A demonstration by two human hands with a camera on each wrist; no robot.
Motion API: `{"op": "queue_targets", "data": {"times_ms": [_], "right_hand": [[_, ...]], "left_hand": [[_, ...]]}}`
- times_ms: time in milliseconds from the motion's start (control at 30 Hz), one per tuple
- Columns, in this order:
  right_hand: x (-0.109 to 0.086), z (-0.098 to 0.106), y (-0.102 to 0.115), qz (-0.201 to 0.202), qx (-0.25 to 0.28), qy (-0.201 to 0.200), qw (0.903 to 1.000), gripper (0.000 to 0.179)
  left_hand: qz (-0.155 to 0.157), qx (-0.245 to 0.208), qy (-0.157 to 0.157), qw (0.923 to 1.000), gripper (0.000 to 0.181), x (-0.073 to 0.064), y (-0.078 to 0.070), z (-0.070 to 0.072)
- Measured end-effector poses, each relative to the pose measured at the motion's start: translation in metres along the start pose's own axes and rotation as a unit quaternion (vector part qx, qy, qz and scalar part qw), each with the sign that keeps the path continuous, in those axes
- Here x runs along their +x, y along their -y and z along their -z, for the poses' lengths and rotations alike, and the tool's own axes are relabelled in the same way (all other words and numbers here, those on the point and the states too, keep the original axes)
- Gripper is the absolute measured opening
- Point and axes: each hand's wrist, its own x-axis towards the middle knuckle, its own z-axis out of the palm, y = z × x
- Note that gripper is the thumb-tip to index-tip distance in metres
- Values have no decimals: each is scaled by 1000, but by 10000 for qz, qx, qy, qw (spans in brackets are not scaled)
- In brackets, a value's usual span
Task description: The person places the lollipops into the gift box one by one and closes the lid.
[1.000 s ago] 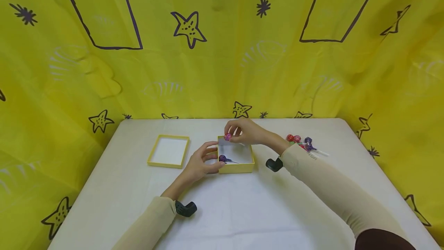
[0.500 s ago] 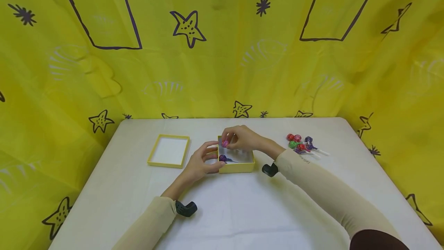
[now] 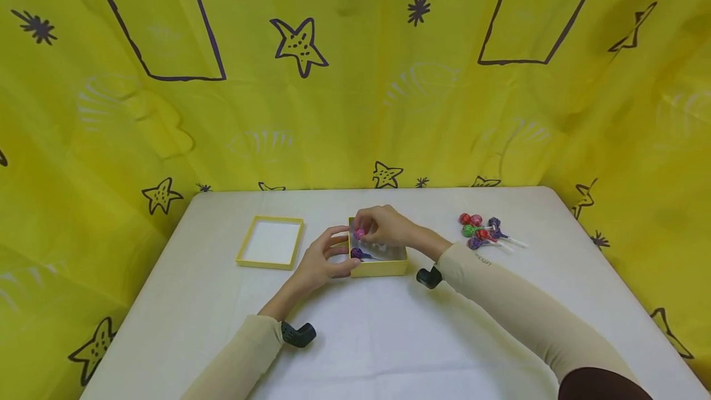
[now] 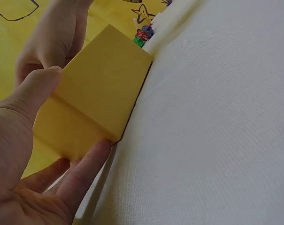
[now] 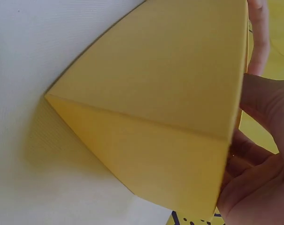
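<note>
A yellow box with a pale inside stands uncovered on the table. My left hand grips its left side; in the left wrist view the thumb lies at the rim and the fingers touch the wall below. Inside the near left part of the box lies a purple lollipop. My right hand reaches into the box from above and pinches a pink lollipop near the far left corner. In the right wrist view the box wall hides the lollipop and most of the fingertips.
The box's yellow-rimmed lid lies inside up on the left of the white table. Several lollipops, red, pink, green and purple, lie piled on the right. A yellow patterned curtain hangs behind the table.
My right hand has moved slightly left and down into the box with the pink lollipop. The lollipop pile has come into fuller view. The left hand and box have stayed put.
</note>
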Motion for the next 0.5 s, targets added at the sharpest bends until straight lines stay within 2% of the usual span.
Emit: {"op": "queue_targets", "data": {"times_ms": [500], "right_hand": [[1,-15,2,-144,16,231,9996,18]], "left_hand": [[-31,-102,-4,9999,71,-1,-1,-1]]}}
